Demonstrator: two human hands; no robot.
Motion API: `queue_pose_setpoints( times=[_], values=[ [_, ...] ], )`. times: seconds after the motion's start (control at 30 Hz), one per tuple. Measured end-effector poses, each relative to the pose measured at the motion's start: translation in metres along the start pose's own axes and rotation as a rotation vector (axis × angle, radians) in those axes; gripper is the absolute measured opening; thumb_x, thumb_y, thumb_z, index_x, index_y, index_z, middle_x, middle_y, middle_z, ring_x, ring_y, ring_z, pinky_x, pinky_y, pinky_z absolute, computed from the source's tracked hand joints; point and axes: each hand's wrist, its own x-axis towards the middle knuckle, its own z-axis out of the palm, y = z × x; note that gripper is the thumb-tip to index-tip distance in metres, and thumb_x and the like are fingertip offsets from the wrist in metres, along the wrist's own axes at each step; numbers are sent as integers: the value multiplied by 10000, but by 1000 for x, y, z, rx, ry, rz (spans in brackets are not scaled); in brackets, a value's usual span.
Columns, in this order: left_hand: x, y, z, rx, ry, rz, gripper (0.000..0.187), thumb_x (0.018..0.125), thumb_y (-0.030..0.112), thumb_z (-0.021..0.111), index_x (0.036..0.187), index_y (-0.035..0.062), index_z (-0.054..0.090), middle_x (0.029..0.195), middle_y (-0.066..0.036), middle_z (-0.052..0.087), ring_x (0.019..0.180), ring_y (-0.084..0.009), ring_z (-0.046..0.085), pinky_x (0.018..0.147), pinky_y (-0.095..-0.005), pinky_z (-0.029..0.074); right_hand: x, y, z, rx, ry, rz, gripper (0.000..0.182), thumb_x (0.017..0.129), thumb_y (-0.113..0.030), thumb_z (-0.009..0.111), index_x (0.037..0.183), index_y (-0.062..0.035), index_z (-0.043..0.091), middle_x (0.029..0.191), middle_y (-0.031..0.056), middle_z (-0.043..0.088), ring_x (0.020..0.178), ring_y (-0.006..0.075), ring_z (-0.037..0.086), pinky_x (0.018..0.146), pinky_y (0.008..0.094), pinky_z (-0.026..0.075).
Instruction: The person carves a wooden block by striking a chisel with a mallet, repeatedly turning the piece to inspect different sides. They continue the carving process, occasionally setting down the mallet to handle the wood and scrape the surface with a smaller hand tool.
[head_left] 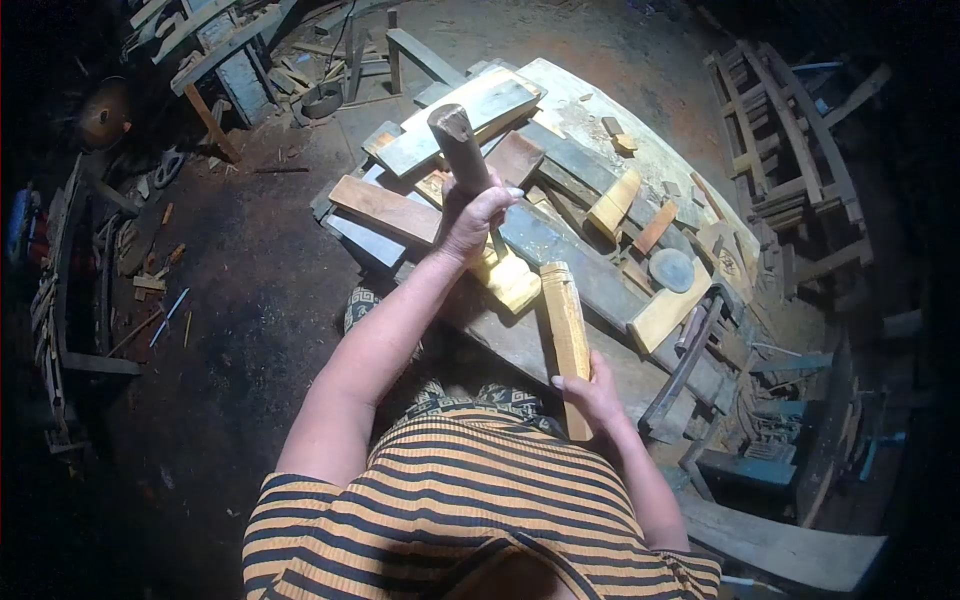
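My left hand (474,215) is wrapped round a chisel (457,140) with a thick round wooden handle, which stands nearly upright. Its narrow dark shaft shows below my fist, and its tip is down at a pale yellow wood block (512,284) on the workbench (612,357). Closer to my body, my right hand (594,392) grips a long squared wooden bar (566,325). The bar's far end has lines across it and lies just right of the yellow block. A reddish plank (385,208) is left of my left wrist.
Thick beams (460,125), a wedge-shaped offcut (613,203) and a round grey disc (671,269) lie across the bench. A long dark clamp-like bar (684,365) is at its right. Timber frames (790,130) stand far right, and scraps litter the floor (235,345).
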Motion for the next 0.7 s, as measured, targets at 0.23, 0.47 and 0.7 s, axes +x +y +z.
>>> queue_pose_setpoints(
  times=[0.23, 0.47, 0.7],
  values=[
    [7, -11, 2, 108, -98, 76, 196, 727, 88, 687, 687, 99, 496, 568, 48, 426, 449, -48, 382, 417, -214, 293, -1, -152, -29, -466, 73, -527, 695, 631, -249, 755, 1216, 7, 483, 1025, 100, 577, 929, 192, 555, 844, 313, 444],
    [6, -14, 5, 210, -148, 162, 183, 730, 100, 713, 699, 72, 534, 600, 43, 494, 545, -49, 451, 505, -232, 378, -18, -293, 37, -352, 39, -1152, 601, 639, -226, 673, 1152, 13, 470, 990, 111, 565, 897, 198, 572, 810, 312, 496],
    [-2, -3, 5, 221, -121, 171, 172, 744, 110, 696, 701, 86, 531, 574, 51, 469, 517, -44, 449, 475, -229, 357, -20, -325, 37, -725, -51, -814, 481, 645, -199, 680, 1036, 30, 518, 826, 112, 556, 738, 175, 570, 671, 290, 487]
  ],
)
